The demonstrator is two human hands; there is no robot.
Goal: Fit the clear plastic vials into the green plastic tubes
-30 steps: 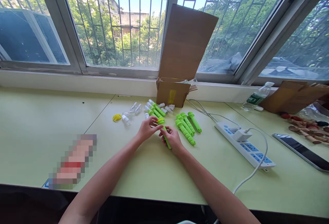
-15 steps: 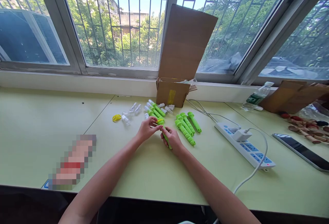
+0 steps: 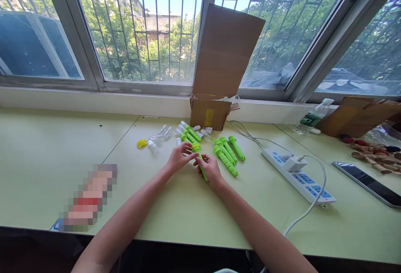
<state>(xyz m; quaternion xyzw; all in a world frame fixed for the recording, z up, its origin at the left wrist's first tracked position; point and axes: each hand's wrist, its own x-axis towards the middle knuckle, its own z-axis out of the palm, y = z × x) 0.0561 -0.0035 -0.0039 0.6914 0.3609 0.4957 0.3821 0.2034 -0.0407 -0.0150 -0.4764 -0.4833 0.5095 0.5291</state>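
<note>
My right hand (image 3: 210, 169) is wrapped round the shaft of a green plastic tube (image 3: 203, 174), which slants up and away from me. At its far end my left hand (image 3: 179, 158) is closed, thumb and fingertips on a yellow ring-like piece (image 3: 195, 145); the fingers hide part of it. Just beyond lie several green ribbed tubes with clear ends (image 3: 190, 132). To the right of my hands are several more green ribbed tubes (image 3: 226, 161) with wide heads. Clear plastic caps (image 3: 153, 146) and a flat yellow piece (image 3: 142, 143) lie left of the hands.
Small white caps (image 3: 206, 133) lie before an open cardboard box (image 3: 203, 114) by the window. A white power strip (image 3: 300, 179) with cables is on the right, near a phone (image 3: 366, 184), a water bottle (image 3: 313, 117) and wooden pieces (image 3: 372, 162). A blurred flat object (image 3: 89, 198) lies left.
Both hands keep their place on the green tube. The right fingers have shifted slightly along its shaft; the other things lie as before.
</note>
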